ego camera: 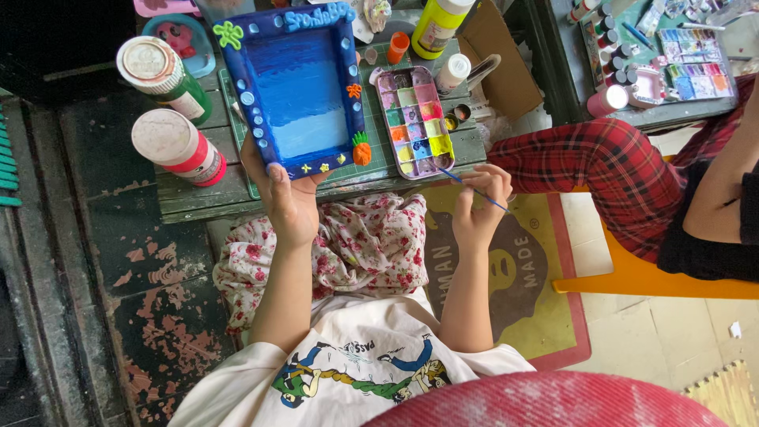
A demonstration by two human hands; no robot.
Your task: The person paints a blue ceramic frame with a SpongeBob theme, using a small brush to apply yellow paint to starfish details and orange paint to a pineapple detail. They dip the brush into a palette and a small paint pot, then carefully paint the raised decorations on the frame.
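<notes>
Your left hand (286,198) grips the lower edge of a blue painted frame (299,88), fingers curled up around its bottom rim and thumb pressed on the front, so the frame stands tilted up from the small wooden table (190,199) with its far end over the green cutting mat (378,162). The frame's inner panel runs from dark blue at the top to pale blue at the bottom, and small moulded bits sit on its border — an orange pineapple shape (361,149) at the lower right corner, a green flower (228,33) at the upper left. Your right hand (479,207) is pinched shut on a thin blue-handled paintbrush (473,190), held just off the table's near edge above your flowered lap; the brush tip points towards the paint palette (414,121), which lies flat on the mat just beside the frame's right side, its wells filled with mixed colours. Two capped paint bottles (168,111) stand on the table to the left of the frame, and a yellow paint bottle (438,28) stands behind the palette. To your right another person in red plaid trousers (613,162) sits on an orange chair (656,281) at a second table — well apart from your hands.
</notes>
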